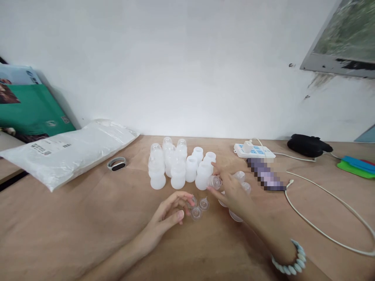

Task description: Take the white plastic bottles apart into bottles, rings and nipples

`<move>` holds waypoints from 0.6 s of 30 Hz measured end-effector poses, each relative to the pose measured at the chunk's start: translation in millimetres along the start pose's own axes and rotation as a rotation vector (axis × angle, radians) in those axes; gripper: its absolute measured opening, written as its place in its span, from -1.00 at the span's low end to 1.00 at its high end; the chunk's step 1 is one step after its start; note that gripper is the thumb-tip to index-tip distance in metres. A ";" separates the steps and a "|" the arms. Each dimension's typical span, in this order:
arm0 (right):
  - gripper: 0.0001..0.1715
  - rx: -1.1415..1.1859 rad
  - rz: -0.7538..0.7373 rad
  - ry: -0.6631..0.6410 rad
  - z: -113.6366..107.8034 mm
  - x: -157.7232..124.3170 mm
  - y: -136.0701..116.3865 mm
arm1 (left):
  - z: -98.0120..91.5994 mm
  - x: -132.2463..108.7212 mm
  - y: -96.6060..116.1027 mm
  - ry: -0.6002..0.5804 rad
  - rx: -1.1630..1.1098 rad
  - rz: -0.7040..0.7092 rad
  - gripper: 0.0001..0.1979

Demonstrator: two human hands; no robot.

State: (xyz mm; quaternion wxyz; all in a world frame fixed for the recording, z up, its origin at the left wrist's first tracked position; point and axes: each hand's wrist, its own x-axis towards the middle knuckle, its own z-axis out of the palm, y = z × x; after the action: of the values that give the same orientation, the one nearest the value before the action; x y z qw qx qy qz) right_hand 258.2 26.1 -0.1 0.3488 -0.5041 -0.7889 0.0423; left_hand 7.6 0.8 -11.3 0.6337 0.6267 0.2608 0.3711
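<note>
Down at the lower right of the frame, a bead bracelet [290,262] circles the wrist of the right hand [231,194], and the bare table [73,234] fills the lower left. Just below centre the left hand [170,212] lies low on the wood with its fingers loosely curled, the tips right at three loose caps [198,208], small clear domes bunched together. Whether it grips one of them I cannot tell. Right of centre, the right hand pinches a clear cap [215,182] between thumb and forefinger, holding it just beside the front row of bottles [178,168]. More clear domes [236,216] lie partly hidden under that palm. The bottles are milky white and stand upright in a tight cluster at centre, some already topped with clear domes and some open-necked. Left of them lies a grey band [117,164], and beyond it a white bag [70,152]. At right centre a power strip [254,150] sits near the wall, and its white cable [322,228] loops toward the right edge.
</note>
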 end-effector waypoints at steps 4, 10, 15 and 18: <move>-0.51 0.114 -0.028 0.099 1.1 -9.0 -9.9 | 2.8 1.0 1.9 0.045 0.052 -0.026 -0.60; -0.69 0.292 -0.326 0.090 -0.4 -20.0 -53.3 | 8.6 2.1 4.4 0.076 0.053 -0.039 -0.71; -0.83 0.237 -0.492 0.113 8.8 -24.7 -66.2 | 13.6 0.8 3.9 0.073 -0.007 -0.068 -0.69; -0.87 0.211 -0.508 0.151 12.1 -26.7 -66.1 | 16.4 0.0 1.6 0.105 -0.081 -0.113 -0.65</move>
State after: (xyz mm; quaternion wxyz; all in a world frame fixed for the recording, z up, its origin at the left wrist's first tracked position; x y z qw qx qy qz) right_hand 207.0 -24.7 4.9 0.4566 -0.2529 -0.8530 -0.0023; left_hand 20.4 -9.1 -8.5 0.6639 0.5646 0.3134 0.3773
